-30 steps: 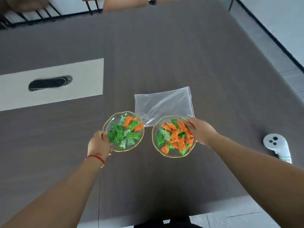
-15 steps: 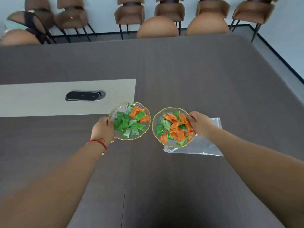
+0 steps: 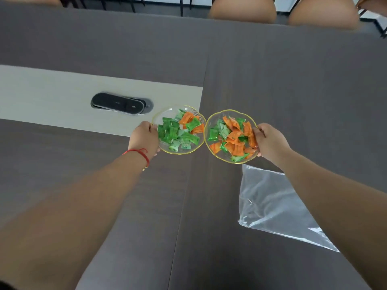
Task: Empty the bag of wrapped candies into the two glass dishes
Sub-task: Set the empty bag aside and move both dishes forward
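Two gold-rimmed glass dishes sit side by side, rims almost touching, far out over the dark table. The left dish [image 3: 167,110] holds mostly green wrapped candies [image 3: 174,132] with a few orange ones. The right dish [image 3: 214,120] holds a mix of orange and green candies [image 3: 234,137]. My left hand [image 3: 144,138], with a red string at the wrist, grips the left dish's left rim. My right hand [image 3: 270,141] grips the right dish's right rim. The clear plastic bag [image 3: 270,204] lies flat and empty on the table, nearer me, partly under my right forearm.
A pale inset strip [image 3: 52,95] crosses the table at left, with a black oval socket cover [image 3: 119,104] just left of the dishes. Brown chair backs [image 3: 243,7] line the table's far edge.
Both hands have carried the dishes away from me across the table, past the bag. The bag, once behind the dishes, now lies nearer me than they do. The view has shifted.
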A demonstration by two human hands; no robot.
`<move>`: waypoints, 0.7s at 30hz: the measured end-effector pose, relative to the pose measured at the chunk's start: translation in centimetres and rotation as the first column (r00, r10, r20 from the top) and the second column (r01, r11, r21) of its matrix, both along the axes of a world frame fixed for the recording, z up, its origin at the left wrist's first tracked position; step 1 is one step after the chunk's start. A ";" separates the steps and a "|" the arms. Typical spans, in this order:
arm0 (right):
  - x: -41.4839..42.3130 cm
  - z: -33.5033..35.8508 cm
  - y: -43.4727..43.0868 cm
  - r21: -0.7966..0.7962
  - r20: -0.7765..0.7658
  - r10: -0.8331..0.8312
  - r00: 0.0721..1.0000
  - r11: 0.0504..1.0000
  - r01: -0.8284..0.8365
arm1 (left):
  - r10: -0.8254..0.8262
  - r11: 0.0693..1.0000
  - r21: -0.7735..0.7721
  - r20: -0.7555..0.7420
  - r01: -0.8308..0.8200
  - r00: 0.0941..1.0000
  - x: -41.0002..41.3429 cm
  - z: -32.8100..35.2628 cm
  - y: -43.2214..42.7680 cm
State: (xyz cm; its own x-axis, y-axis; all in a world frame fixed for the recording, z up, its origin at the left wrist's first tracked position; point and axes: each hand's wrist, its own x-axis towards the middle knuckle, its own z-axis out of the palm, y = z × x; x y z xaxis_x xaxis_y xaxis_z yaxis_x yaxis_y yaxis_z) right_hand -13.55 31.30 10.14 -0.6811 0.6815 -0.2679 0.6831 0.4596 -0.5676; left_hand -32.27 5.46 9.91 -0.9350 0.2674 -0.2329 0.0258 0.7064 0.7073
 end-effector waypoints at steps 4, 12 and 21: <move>-4.7 -3.0 1.9 0.000 0.022 -0.039 0.999 0.999 0.039 | 0.035 0.999 0.013 0.023 -0.035 0.999 -3.9 -3.0 2.3; -12.5 -8.9 5.1 0.001 -0.003 -0.117 0.993 0.993 0.117 | 0.110 0.994 0.010 -0.057 -0.109 0.992 -12.0 -9.6 6.1; -16.7 -13.7 5.4 -0.035 -0.002 -0.135 0.991 0.990 0.135 | 0.178 0.984 0.017 -0.099 -0.178 0.979 -16.2 -14.3 7.3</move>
